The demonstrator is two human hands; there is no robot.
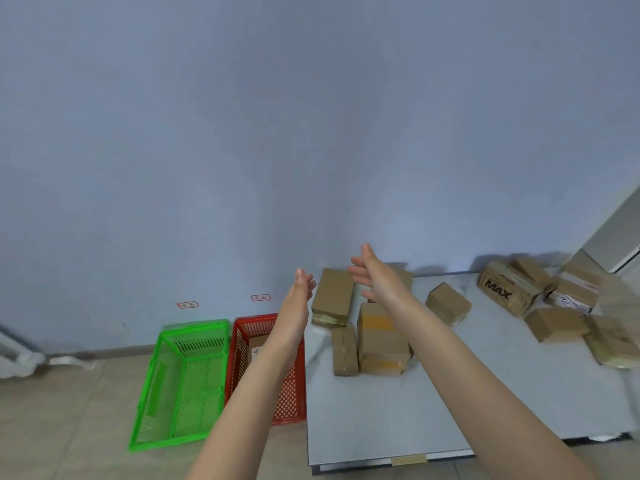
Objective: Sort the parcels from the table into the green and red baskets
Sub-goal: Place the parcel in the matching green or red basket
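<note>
Several brown cardboard parcels lie on the grey-white table (381,417). Near its left end are a tall parcel (333,295), a narrow parcel (344,351) and a parcel with yellow tape (380,341). On the floor left of the table stand a green basket (162,375), which looks empty, and a red basket (298,393) holding one parcel (258,348). My left hand (300,289) is raised over the red basket's far end, fingers apart, empty. My right hand (375,275) hovers open above the left group of parcels, holding nothing.
More parcels sit at the table's right: a small box (448,303), a box printed "MAX" (507,287), and a cluster by the far right edge (557,323). Two small labels (260,298) are on the blue wall above the baskets. A white pipe (20,363) lies far left.
</note>
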